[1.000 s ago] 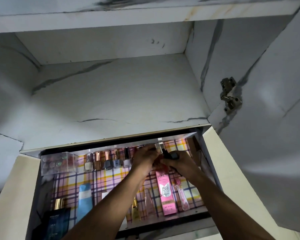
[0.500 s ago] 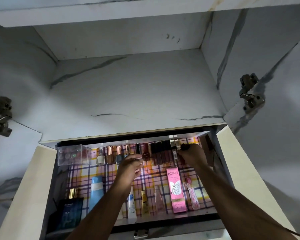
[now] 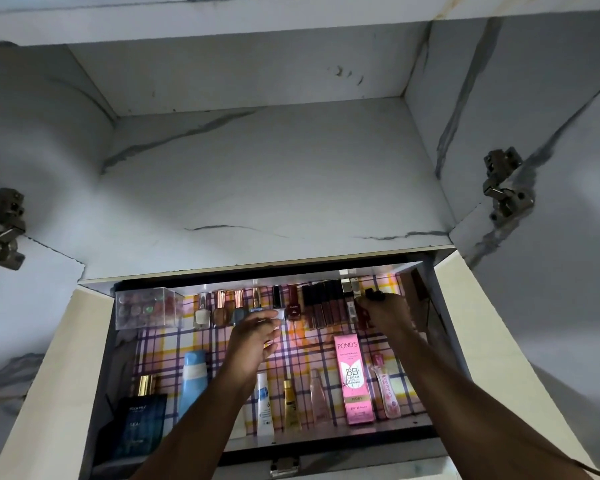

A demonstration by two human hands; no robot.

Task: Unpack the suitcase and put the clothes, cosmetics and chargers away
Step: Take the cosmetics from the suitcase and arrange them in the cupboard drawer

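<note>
- Big marble-look cupboard (image 3: 257, 188), doors swung wide, upper shelf bare; all the action is below in the pulled-out drawer (image 3: 326, 441), which is open so both arms can reach over its front edge.
- The drawer has a checked liner (image 3: 160, 344), likely there to keep the bottom clean and stop bottles sliding.
- Larger cosmetics lie flat along the front, labels up and easy to read: dark blue perfume box (image 3: 141, 424), blue tube (image 3: 193, 379), pink BB cream box (image 3: 355, 379).
- A clear box of small pots (image 3: 146, 308) sits in the back left corner, keeping loose bits together.
- Nail polish bottles (image 3: 222, 310) stand upright in a row along the back wall, then the dark lip gloss tubes (image 3: 323, 304), sorted by kind, it seems.
- Right hand (image 3: 383, 311) is at the right end of that row, fingers curled round a small dark item (image 3: 374, 295), apparently slotting it in beside the tubes.
- Left hand (image 3: 253, 336) hovers mid-drawer, fingers loosely bent by the polish row; whether it pinches anything, I cannot tell.
</note>
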